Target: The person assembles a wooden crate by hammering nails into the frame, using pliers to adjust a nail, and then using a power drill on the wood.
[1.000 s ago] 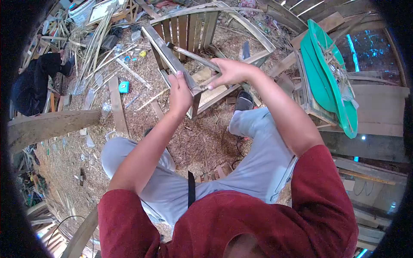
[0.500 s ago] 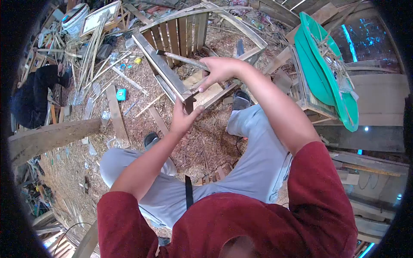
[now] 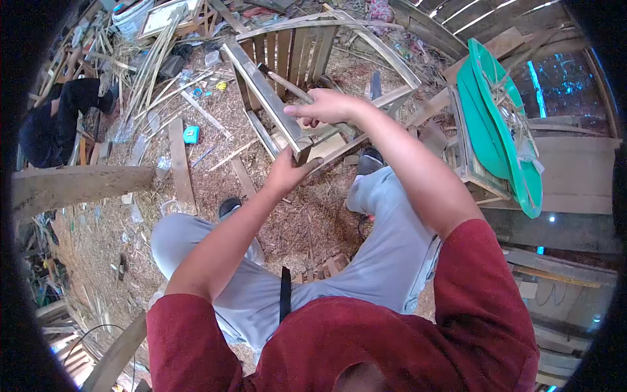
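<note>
A slatted wooden crate-like frame [image 3: 264, 98] stands tilted in front of me, with a curved strip along its far top. My left hand [image 3: 287, 175] is closed round its near corner, thumb on the right side and fingers partly hidden behind the board. Above that corner, my right hand [image 3: 330, 108] has its index finger stretched onto the top board and its other fingers curled. A wooden-handled tool [image 3: 286, 83] with a dark far end sticks out of the right hand to the left. Its near end is hidden by the hand.
Wood shavings and loose slats [image 3: 179, 160] cover the ground. A green plastic basin [image 3: 483, 124] stands on a wooden crate at right. Another person [image 3: 55, 127] in dark clothes is at far left, near a thick beam [image 3: 85, 189]. A turquoise box [image 3: 191, 134] lies on the floor.
The frame and both hands appear shifted slightly right and down. My right index finger has moved from near the corner and now stretches left onto the top board.
</note>
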The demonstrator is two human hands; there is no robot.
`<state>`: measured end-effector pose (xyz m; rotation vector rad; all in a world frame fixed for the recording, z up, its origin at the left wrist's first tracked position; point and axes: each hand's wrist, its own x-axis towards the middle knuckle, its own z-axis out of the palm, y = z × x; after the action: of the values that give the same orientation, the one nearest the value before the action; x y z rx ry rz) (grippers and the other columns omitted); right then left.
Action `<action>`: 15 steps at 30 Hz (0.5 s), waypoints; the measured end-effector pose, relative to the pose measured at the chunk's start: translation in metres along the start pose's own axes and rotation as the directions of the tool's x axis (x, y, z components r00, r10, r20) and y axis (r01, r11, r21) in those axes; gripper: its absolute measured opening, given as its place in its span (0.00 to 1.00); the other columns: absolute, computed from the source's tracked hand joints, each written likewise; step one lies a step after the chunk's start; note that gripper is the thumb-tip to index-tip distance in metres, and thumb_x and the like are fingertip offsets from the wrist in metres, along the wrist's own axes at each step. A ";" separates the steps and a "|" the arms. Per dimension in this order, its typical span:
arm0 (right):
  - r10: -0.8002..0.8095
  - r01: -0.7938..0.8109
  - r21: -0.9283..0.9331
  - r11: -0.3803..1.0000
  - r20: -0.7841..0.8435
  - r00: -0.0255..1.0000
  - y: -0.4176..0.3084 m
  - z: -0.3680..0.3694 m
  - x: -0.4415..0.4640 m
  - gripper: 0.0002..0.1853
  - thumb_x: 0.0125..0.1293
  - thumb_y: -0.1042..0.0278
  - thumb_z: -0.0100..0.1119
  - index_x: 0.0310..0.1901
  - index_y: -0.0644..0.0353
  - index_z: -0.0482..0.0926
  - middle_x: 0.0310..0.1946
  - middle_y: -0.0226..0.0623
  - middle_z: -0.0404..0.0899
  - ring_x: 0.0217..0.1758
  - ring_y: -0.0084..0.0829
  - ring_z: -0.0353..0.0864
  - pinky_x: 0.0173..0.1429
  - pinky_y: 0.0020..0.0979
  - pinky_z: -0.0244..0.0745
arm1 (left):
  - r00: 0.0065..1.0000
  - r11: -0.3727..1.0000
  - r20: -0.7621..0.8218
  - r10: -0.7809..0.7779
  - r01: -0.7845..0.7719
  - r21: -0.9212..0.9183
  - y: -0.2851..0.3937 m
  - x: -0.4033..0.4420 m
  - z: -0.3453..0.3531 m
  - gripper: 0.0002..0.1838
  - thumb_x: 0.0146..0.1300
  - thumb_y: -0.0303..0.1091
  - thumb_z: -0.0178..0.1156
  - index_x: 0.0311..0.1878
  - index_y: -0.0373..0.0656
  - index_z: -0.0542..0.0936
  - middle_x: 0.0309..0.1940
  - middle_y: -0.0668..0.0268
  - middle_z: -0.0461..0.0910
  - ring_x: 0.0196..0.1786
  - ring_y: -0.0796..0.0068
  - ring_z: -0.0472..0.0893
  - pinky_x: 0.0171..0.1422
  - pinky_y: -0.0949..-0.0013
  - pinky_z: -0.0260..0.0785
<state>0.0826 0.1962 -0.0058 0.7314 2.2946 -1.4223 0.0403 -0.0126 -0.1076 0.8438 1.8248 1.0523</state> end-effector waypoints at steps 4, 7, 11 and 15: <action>0.038 -0.024 0.232 0.972 -0.056 0.998 -0.014 0.019 0.018 0.37 0.60 0.38 0.71 0.51 0.72 0.83 0.40 0.47 0.87 0.39 0.35 0.87 0.44 0.35 0.81 | 0.983 0.991 -0.180 -0.031 0.053 0.120 -0.077 0.013 0.012 0.39 0.53 0.50 0.76 0.59 0.30 0.75 0.48 0.50 0.83 0.48 0.60 0.83 0.53 0.60 0.76; 0.147 -0.058 0.450 0.891 -0.166 0.975 -0.021 0.031 0.043 0.30 0.62 0.48 0.72 0.49 0.74 0.83 0.40 0.47 0.87 0.39 0.36 0.87 0.44 0.39 0.81 | 0.892 0.907 -0.168 -0.420 0.419 -0.042 -0.120 0.026 0.021 0.27 0.61 0.42 0.67 0.55 0.30 0.76 0.41 0.53 0.83 0.40 0.63 0.84 0.43 0.61 0.77; 0.222 -0.072 0.615 0.785 -0.171 0.960 -0.043 0.033 0.047 0.25 0.63 0.59 0.70 0.49 0.77 0.82 0.40 0.50 0.86 0.40 0.40 0.87 0.45 0.42 0.81 | 0.702 0.583 0.188 -0.687 0.686 -0.435 -0.104 0.014 0.013 0.33 0.72 0.55 0.42 0.63 0.35 0.75 0.53 0.45 0.79 0.50 0.53 0.82 0.59 0.51 0.72; 0.246 -0.066 0.541 0.838 -0.268 0.931 -0.055 0.036 0.052 0.22 0.61 0.66 0.68 0.47 0.81 0.80 0.41 0.56 0.85 0.42 0.44 0.88 0.43 0.45 0.82 | 0.606 0.370 0.369 -0.705 0.758 -0.537 -0.057 -0.003 0.005 0.49 0.68 0.75 0.22 0.80 0.49 0.60 0.75 0.39 0.61 0.72 0.36 0.68 0.80 0.37 0.45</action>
<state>0.0094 0.1567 -0.0098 1.3818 1.9930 -1.9993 0.0379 -0.0377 -0.1593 -0.3894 1.3255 0.8967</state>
